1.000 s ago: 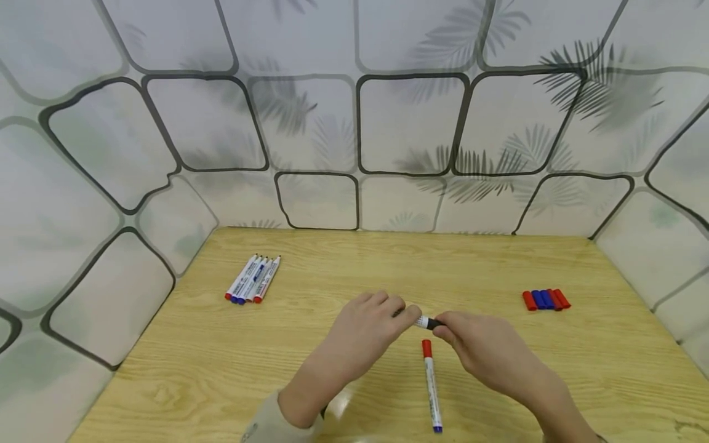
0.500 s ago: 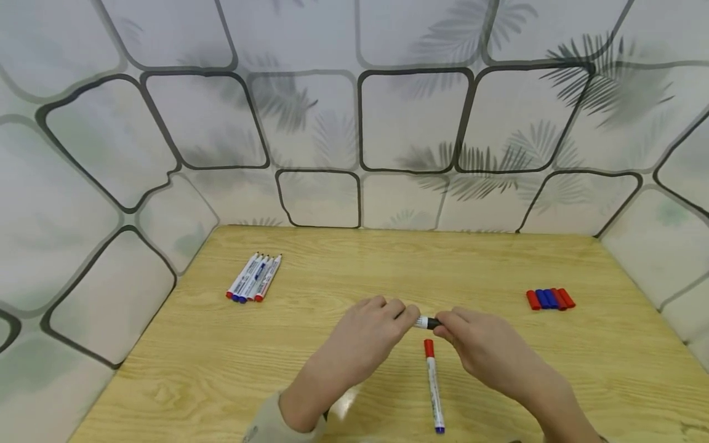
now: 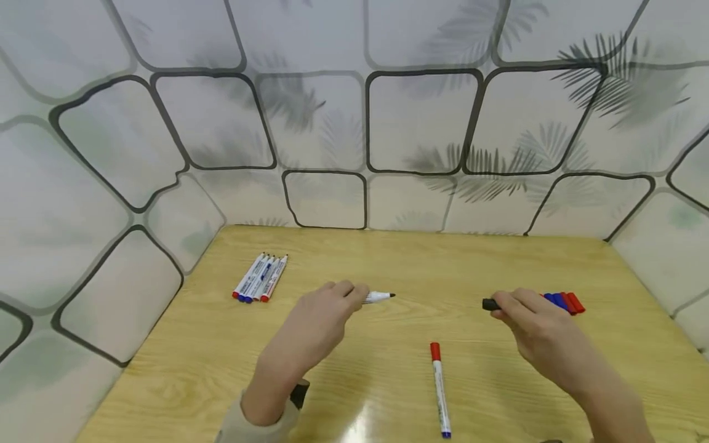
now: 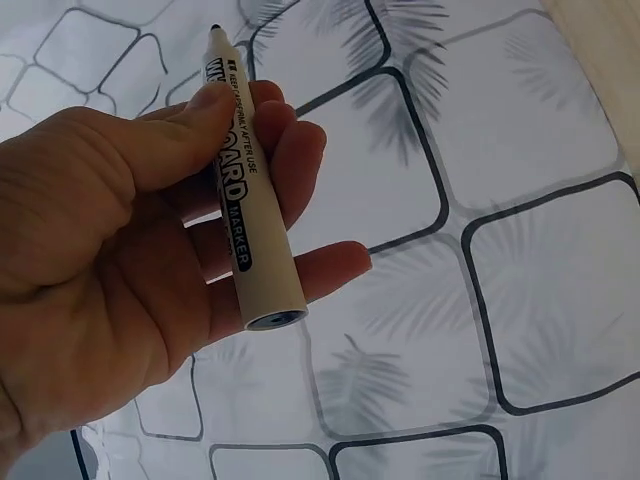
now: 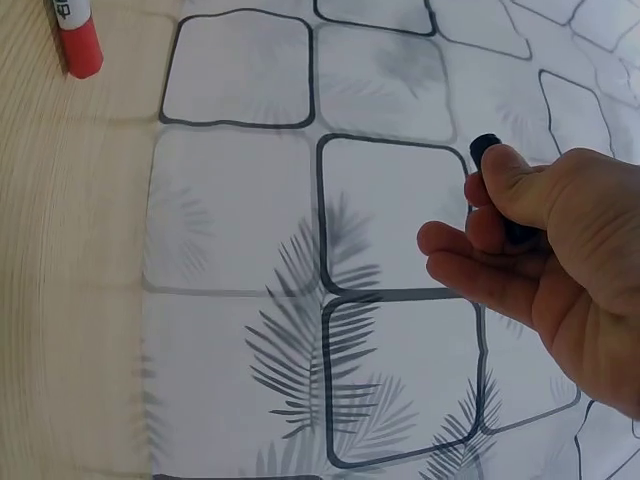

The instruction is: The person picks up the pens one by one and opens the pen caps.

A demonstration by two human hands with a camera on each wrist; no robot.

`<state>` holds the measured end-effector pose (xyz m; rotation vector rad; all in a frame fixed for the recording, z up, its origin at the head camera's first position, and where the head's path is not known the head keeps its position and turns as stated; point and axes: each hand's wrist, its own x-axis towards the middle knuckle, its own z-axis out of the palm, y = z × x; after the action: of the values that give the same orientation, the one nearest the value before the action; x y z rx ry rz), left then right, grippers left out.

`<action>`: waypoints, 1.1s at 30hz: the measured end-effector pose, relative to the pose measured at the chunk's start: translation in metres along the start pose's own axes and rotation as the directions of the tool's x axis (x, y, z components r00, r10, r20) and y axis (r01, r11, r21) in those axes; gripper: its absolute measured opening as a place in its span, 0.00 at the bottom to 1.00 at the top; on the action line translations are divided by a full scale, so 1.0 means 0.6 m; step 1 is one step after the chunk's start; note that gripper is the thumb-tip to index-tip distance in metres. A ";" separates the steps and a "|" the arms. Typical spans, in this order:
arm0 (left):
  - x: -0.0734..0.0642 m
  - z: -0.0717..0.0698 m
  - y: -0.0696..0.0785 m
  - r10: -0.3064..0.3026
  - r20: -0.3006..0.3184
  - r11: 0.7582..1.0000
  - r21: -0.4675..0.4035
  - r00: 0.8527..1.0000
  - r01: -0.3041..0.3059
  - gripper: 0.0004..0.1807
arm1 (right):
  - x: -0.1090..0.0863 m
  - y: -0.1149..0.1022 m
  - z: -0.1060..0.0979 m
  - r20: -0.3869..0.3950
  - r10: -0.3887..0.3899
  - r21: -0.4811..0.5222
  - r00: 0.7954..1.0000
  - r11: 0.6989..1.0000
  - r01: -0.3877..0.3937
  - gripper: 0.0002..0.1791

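My left hand (image 3: pixel 316 329) grips an uncapped whiteboard marker (image 4: pixel 245 195), its dark tip pointing right in the head view. In the left wrist view the thumb presses the white barrel against the fingers. Off to the right, my right hand (image 3: pixel 545 335) pinches a black marker cap (image 5: pixel 484 148) between thumb and fingers. That hand partly covers a row of red and blue caps (image 3: pixel 560 301) behind it. Between the hands, nearer me, a white marker (image 3: pixel 440 391) with a red cap and a blue end lies on the table.
Several uncapped white markers (image 3: pixel 260 278) with red or blue ends lie side by side at the left of the wooden table (image 3: pixel 388 258). A patterned wall covering (image 3: pixel 410 123) stands behind and at both sides.
The black cap has come off the marker. My left hand has moved left with the marker, and my right hand has moved right with the cap, towards the cap row.
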<state>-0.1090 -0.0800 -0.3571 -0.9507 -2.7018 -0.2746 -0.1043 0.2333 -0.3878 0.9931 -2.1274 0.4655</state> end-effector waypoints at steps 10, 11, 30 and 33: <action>0.004 -0.005 -0.003 0.067 -0.087 0.998 -0.008 0.994 -0.068 0.09 | -0.001 -0.001 -0.006 0.000 0.011 -0.003 1.000 1.000 -0.011 0.30; 0.005 -0.005 -0.003 0.070 -0.092 0.997 -0.007 0.993 -0.071 0.09 | -0.001 -0.001 -0.006 -0.001 0.015 -0.007 1.000 1.000 -0.015 0.30; 0.007 0.009 0.001 0.067 -0.072 0.997 -0.031 0.995 -0.069 0.12 | 0.000 -0.008 -0.015 0.040 0.105 -0.017 0.994 0.994 -0.104 0.31; 0.008 0.010 0.002 0.063 -0.071 0.998 -0.027 0.995 -0.065 0.12 | 0.001 -0.008 -0.016 0.036 0.121 -0.033 0.992 0.992 -0.120 0.32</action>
<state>-0.1127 -0.0747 -0.3610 -1.0145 -2.6055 -0.3289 -0.0963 0.2353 -0.3811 0.8660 -2.2303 0.4751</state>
